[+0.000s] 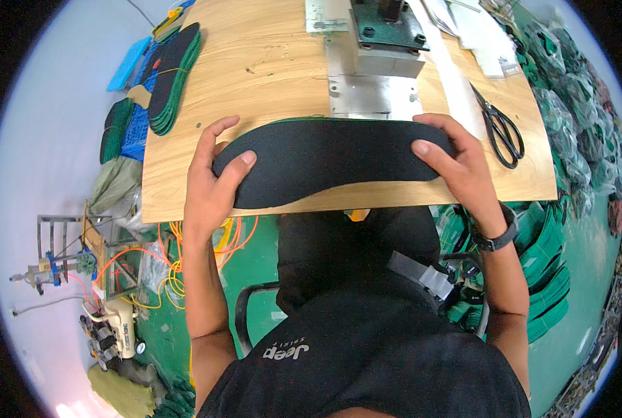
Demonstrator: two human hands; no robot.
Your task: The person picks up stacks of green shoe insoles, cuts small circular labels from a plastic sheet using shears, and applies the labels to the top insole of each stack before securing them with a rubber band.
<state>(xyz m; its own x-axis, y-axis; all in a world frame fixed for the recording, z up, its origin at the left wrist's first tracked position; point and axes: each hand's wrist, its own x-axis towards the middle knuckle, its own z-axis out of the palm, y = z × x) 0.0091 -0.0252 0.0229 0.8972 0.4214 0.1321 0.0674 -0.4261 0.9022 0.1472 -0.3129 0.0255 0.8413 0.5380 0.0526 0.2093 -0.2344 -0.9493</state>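
Observation:
Both my hands hold a black shoe insole (pixel 339 157) sideways above the table's near edge. A thin green line shows along its far edge; whether more insoles lie beneath it, I cannot tell. My left hand (pixel 217 174) grips the left end, thumb on top and index finger raised off the far side. At the right end, my right hand (pixel 460 157) has its thumb on the black face and its fingers around the far edge. Just beyond the insole stands a metal press (pixel 387 52) with a bright steel plate (pixel 373 94) at its foot.
Black-handled scissors (pixel 502 129) lie on the wooden table (pixel 269 76) at the right, near white paper (pixel 488 42). A banded insole stack (pixel 175 80) rests at the far left edge. Bagged green pieces (pixel 568 104) pile up at right. Orange hoses (pixel 178 258) lie on the floor.

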